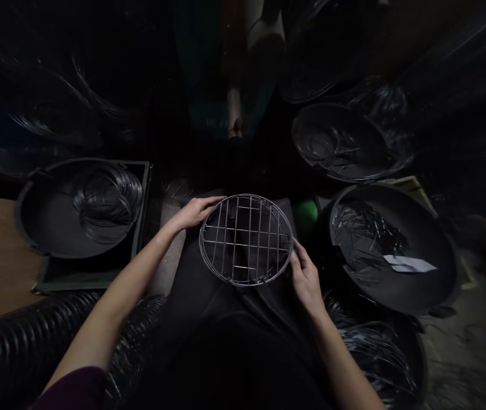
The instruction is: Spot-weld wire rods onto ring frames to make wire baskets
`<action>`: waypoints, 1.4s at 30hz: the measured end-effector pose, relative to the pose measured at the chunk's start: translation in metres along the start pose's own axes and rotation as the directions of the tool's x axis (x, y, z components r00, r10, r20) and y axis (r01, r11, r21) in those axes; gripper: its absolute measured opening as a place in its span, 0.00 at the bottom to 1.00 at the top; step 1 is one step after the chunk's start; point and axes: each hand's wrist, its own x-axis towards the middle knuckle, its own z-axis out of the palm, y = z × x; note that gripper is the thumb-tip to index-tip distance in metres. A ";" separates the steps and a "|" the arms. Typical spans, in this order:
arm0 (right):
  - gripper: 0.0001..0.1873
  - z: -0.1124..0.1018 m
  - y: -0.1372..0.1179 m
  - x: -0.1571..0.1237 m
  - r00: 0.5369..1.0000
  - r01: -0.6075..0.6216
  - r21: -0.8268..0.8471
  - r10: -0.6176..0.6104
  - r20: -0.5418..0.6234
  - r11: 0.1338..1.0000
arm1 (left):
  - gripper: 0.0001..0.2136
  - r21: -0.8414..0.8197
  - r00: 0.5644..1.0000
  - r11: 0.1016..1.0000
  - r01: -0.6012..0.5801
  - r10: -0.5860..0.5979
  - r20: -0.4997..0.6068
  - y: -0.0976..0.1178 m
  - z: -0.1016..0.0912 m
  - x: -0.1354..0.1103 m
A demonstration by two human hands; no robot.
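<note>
Fingers of the left hand grasp the far-left rim of a round wire rack, while those of the right hand curl around its right edge, above a lap in dark cloth. The rack is toward the lap's knee edge, midway between its sides; whether it touches the cloth is unclear. Should either grasp loosen, the smooth rim could slip and the rack tip toward the freed side; uneven pressure from the 2 hands might also bend its thin wires. Its flat face points up, toward the camera. Being round, it shows no clear long axis, though several wires run from near rim to far rim, crossed by 2 long ones from side to side. At right, a black pan holds short wires toward its left edge and a white sheet. At left, coiled wire lies against the right edge of a second pan.
</note>
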 end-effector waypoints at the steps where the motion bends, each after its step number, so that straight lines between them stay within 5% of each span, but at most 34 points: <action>1: 0.31 -0.001 -0.002 -0.001 0.999 -0.034 0.022 0.034 -0.007 0.999 | 0.26 0.013 1.000 1.000 -0.009 0.009 -0.012 0.000 0.000 0.000; 7: 0.34 0.005 0.003 0.000 0.984 -0.175 0.125 0.172 0.034 0.977 | 0.21 0.030 0.999 0.999 -0.042 0.043 -0.032 0.000 -0.001 0.004; 11: 0.30 0.008 0.015 0.002 0.997 -0.079 0.049 0.079 0.003 0.996 | 0.19 0.112 0.998 0.993 -0.044 0.050 -0.043 -0.006 0.005 0.004; 16: 0.29 0.007 0.024 0.004 0.997 -0.028 -0.179 0.041 0.068 0.983 | 0.18 0.147 0.975 0.989 0.007 0.026 -0.220 -0.016 0.026 0.000; 22: 0.24 0.015 0.032 -0.021 0.959 0.146 -0.352 -0.219 -0.177 0.924 | 0.16 0.033 0.945 0.999 0.001 0.010 -0.326 -0.020 0.044 -0.004; 28: 0.34 0.015 0.030 -0.052 0.948 0.312 -0.544 -0.289 0.130 0.779 | 0.15 0.047 0.940 0.999 -0.013 0.028 -0.341 -0.024 0.042 -0.008; 34: 0.44 0.036 0.037 -0.051 0.974 0.215 -0.641 -0.213 0.082 0.737 | 0.15 0.011 0.929 0.999 -0.038 0.040 -0.368 -0.029 0.045 -0.008; 38: 0.44 0.032 0.037 -0.048 0.977 0.210 -0.573 -0.199 0.083 0.792 | 0.16 -0.041 0.927 0.996 -0.078 0.057 -0.370 -0.028 0.041 -0.008; 42: 0.32 0.004 0.019 -0.038 0.983 0.185 -0.331 -0.176 0.057 0.925 | 0.19 -0.133 0.907 0.990 -0.042 -0.018 -0.420 -0.014 0.026 -0.015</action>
